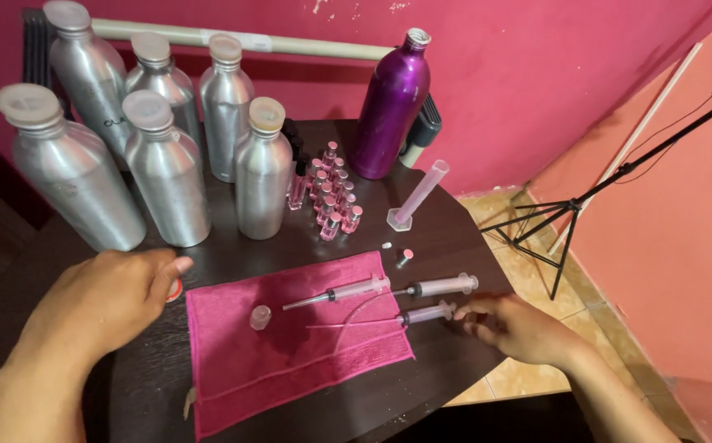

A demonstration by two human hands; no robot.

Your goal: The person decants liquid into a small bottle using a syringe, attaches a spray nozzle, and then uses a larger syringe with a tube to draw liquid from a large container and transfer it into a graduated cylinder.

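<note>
Camera count: one, worn on the person's head
Position: above the near edge of the dark bench [454, 238]
Direction: looks down and forward, toward the pink wall [536, 66] behind
Distance: close, both forearms entering from the bottom edge
Coverage: whole bench top, tiled floor [536, 279] and tripod [569, 205] at right
Shared views: none, single view

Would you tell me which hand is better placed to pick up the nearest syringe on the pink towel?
The right hand, probably: its fingertips are at the plunger end of the nearest syringe. The left hand rests off the pink towel, near the silver bottles.
</note>
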